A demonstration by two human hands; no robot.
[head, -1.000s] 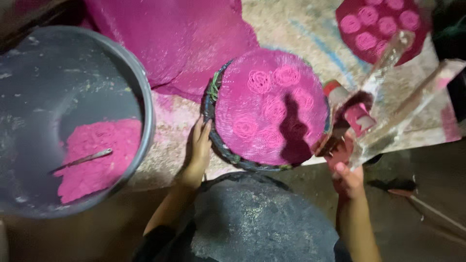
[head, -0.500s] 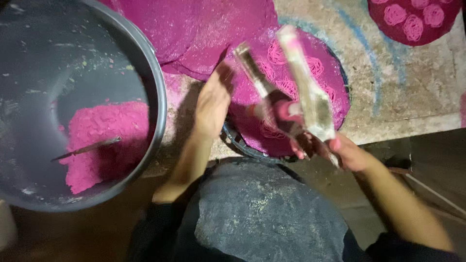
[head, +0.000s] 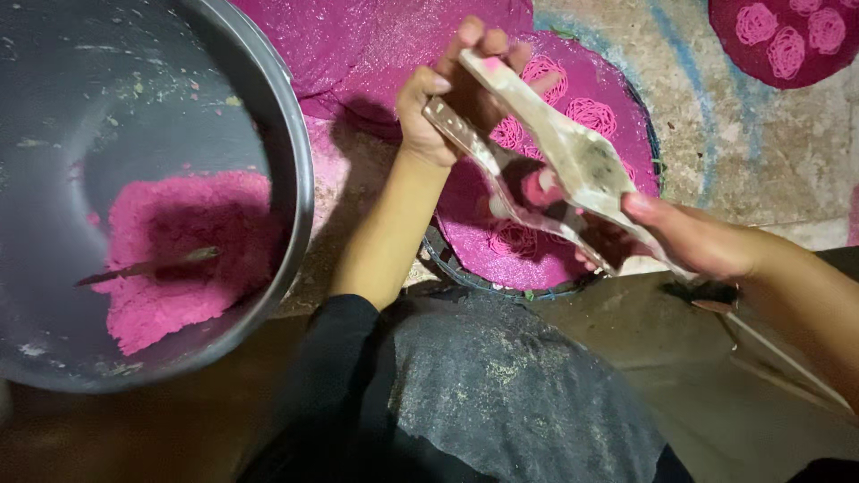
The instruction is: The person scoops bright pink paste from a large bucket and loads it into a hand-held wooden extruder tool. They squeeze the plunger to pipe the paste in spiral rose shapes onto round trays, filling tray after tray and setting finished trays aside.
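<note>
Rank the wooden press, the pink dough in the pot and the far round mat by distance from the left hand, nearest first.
1. wooden press: gripped by the left hand.
2. pink dough: left, in the grey pot.
3. far round mat: top right corner.

A round woven tray lies on the floor just beyond the person's knee, with coiled dough spirals resting on it. Above that tray a hinged wooden press is held between the left hand at its far end and the right hand at its near end. To the left of the tray stands a large metal basin with a heap of dough and a spoon in it, and far to the tray's right, at the frame's upper corner, lies a second tray bearing more spirals.
</note>
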